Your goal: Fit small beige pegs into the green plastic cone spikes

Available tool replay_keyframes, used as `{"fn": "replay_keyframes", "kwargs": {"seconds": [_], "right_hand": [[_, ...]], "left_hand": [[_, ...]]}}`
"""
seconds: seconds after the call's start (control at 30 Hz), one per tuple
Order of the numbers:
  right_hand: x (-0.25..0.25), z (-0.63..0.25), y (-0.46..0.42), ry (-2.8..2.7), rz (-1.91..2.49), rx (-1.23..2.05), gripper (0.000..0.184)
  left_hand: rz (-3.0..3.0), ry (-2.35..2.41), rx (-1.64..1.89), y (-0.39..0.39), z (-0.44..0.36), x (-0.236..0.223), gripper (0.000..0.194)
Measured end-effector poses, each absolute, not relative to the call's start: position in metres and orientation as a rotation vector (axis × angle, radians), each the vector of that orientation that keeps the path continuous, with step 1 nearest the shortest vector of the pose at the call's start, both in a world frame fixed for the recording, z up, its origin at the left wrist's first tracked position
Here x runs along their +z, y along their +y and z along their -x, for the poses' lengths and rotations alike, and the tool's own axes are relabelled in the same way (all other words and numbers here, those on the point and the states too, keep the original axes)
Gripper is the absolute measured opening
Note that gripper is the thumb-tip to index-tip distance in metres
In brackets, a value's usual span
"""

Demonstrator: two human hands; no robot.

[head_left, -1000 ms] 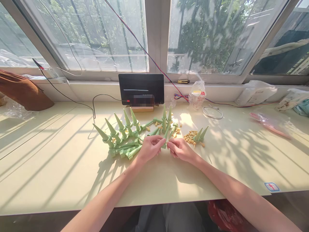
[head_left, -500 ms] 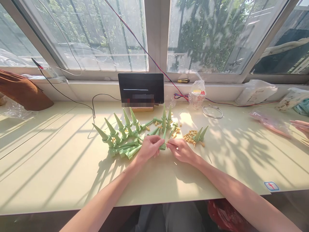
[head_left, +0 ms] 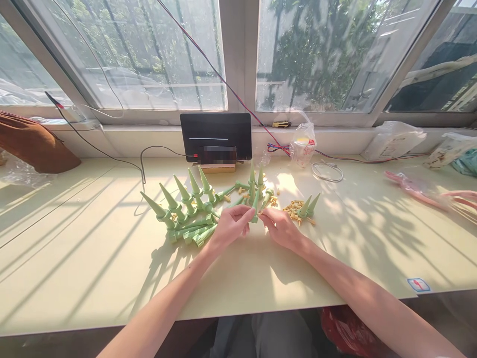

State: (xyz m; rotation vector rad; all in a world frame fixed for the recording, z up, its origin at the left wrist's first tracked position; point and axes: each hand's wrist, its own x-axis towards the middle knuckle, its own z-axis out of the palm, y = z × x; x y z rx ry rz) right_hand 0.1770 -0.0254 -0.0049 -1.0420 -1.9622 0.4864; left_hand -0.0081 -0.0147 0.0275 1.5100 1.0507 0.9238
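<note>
My left hand (head_left: pixel 234 223) pinches a green plastic spike (head_left: pixel 255 204), its cone pointing up and its wider collar facing down. Close on its right, my right hand (head_left: pixel 278 226) is closed at the fingertips on a small yellow peg, mostly hidden by the fingers. To the left, several green spikes (head_left: pixel 182 191) stand in a slanting row, with green tubular pieces (head_left: pixel 203 234) lying in front of them. More upright spikes (head_left: pixel 260 178) are just beyond my hands. Right of my right hand lies a heap of yellow pegs (head_left: pixel 294 208), beside two green spikes (head_left: pixel 313 204).
A dark-screened tablet (head_left: pixel 216 132) stands at the back by the window, a phone before it. A bagged cup (head_left: pixel 302 144), coiled cable (head_left: pixel 327 172) and plastic bags (head_left: pixel 393 140) lie along the back right. A brown cloth item (head_left: pixel 37 141) is at far left.
Both hands have risen slightly in view, with the spike still in my left hand. At the right edge, another person's hand has moved and pink strips now show there.
</note>
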Motion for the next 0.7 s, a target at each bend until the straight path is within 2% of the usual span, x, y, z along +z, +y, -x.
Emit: {"fn": "replay_keyframes", "kwargs": {"seconds": [0.7], "right_hand": [[-0.002,-0.179,-0.027,-1.943,1.060,0.587,0.032]], "left_hand": [[-1.546,0.958,0.949,-0.011,0.009,0.009,0.040]]}}
